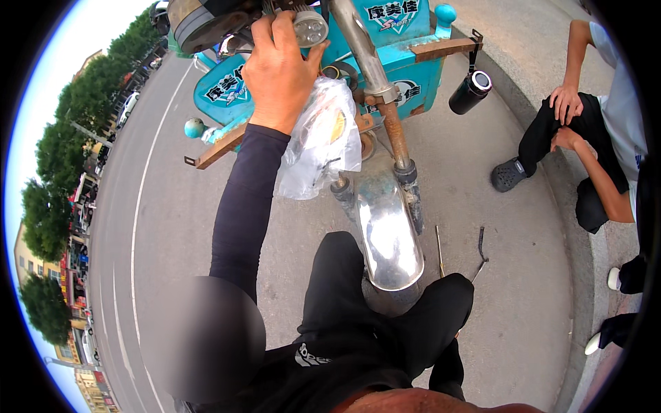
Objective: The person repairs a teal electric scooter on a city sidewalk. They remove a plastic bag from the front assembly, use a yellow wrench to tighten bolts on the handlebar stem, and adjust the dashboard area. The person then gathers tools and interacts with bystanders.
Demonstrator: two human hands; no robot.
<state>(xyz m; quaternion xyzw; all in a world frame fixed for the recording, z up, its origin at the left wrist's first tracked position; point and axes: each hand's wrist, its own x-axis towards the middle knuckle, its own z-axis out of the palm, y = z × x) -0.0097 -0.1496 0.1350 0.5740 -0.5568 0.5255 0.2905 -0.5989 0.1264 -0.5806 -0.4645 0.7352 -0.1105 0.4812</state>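
My left hand (pixel 281 72), its arm in a black sleeve, reaches up to the front of a turquoise three-wheeled or two-wheeled vehicle. A small round lamp (pixel 310 29) with several clear lenses sits between its thumb and fingers. Left of the fingers is a larger dark round headlight (pixel 203 29). Just below the hand hangs a crumpled clear plastic bag (pixel 320 148) with something yellowish inside. The metal fork tube (pixel 359 51) slants down to the right of the lamp. My right hand is out of the picture.
A shiny front mudguard (pixel 392 241) stands between my knees. Thin metal tools, among them a bent dark one (pixel 481 244), lie on the pavement. A black bottle (pixel 471 91) hangs from a rusty bracket (pixel 444 48). A person (pixel 606 138) sits on the kerb at right.
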